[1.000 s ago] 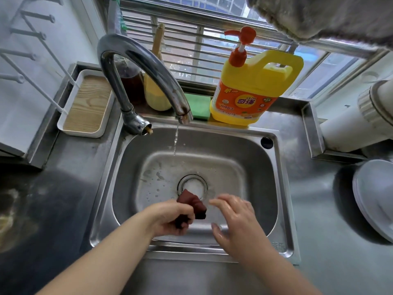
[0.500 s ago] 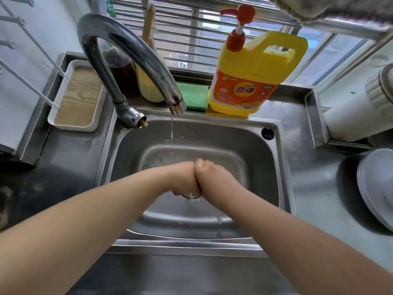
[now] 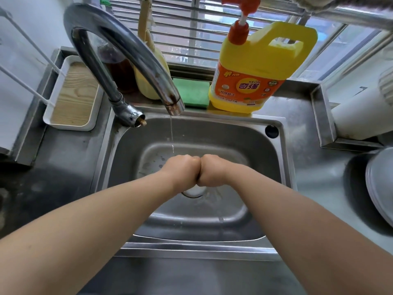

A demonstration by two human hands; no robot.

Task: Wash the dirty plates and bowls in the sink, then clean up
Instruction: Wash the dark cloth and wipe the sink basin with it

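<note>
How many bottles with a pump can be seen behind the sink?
1: the yellow detergent bottle stands on the ledge behind the sink, beside the green sponge.

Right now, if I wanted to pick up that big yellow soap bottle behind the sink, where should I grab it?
Probably by the built-in handle loop at the top right of the yellow dish soap bottle. It stands upright on the ledge behind the sink, so reach over the basin and hook your fingers through the opening. Avoid the red pump; it would likely press down.
</note>
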